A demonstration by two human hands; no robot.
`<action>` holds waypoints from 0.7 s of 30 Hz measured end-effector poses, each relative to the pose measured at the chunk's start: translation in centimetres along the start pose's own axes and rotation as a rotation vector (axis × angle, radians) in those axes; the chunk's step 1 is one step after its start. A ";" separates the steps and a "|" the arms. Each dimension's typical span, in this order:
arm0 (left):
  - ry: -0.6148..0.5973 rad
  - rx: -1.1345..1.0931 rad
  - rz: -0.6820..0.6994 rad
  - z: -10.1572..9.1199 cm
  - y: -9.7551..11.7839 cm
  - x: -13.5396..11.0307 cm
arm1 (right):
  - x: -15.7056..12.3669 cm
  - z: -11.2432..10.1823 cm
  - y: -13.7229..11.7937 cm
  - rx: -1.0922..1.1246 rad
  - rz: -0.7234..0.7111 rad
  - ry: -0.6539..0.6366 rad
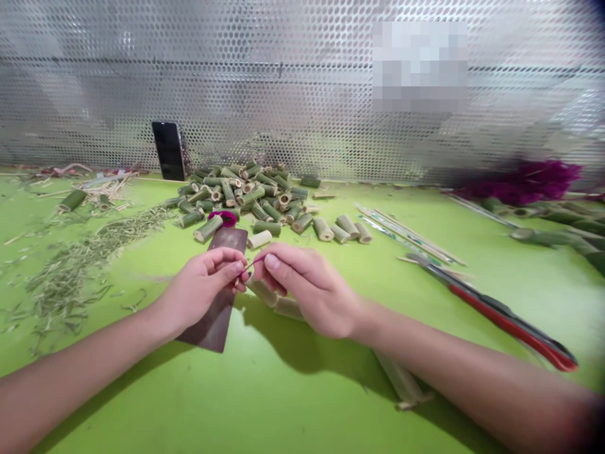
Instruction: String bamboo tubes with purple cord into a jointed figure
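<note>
My left hand [201, 290] is closed, with thumb and fingertips pinching one end of a thin purple thread [250, 265]. Facing it, my right hand [314, 287] pinches the other end, so a short length spans the gap between them. A tiny pale bit shows at my left fingertips; its kind cannot be made out. Beneath the hands lies a dark brown, flat strip like sandpaper [215, 325]. Peeled bamboo pieces [287, 308] lie under my right hand, partly hidden by it. Just beyond the strip, a purple coil [223, 218] rests against a short bamboo tube [208, 228].
A heap of green bamboo tubes [269, 195] stands before the perforated metal wall [283, 94], where a phone [169, 151] leans. Shavings [89, 271] spread leftward. On the right are thin sticks [416, 236], red-handled pruning shears [501, 315] and a purple bundle [524, 183].
</note>
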State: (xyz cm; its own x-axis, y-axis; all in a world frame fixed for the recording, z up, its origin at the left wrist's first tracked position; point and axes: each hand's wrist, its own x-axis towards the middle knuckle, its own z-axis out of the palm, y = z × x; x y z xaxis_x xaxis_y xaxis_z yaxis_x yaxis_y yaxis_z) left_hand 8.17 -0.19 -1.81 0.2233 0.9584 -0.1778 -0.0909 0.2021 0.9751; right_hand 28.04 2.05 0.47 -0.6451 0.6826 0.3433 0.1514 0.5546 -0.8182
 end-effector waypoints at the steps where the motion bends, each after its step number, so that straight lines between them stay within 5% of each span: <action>1: -0.001 0.056 0.008 0.1 0.1 -0.1 | 0.0 0.0 -0.5 -0.006 0.013 -0.019; 9: -0.014 0.129 0.007 0.2 0.4 -0.4 | -0.3 0.3 -1.3 -0.040 -0.042 -0.056; 16: 0.036 0.292 0.031 -0.5 0.8 -0.5 | -1.1 1.5 0.6 -0.637 -0.228 -0.313; 21: -0.041 0.343 0.027 -1.1 0.6 -0.2 | -1.3 1.9 0.3 -0.775 -0.281 -0.336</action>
State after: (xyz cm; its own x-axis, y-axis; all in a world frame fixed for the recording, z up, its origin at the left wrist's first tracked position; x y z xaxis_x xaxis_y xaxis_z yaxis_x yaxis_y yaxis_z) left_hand 6.99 -0.05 -1.35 0.2648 0.9521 -0.1527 0.2329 0.0905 0.9683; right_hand 27.48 0.40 -1.14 -0.9018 0.3650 0.2313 0.3402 0.9298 -0.1408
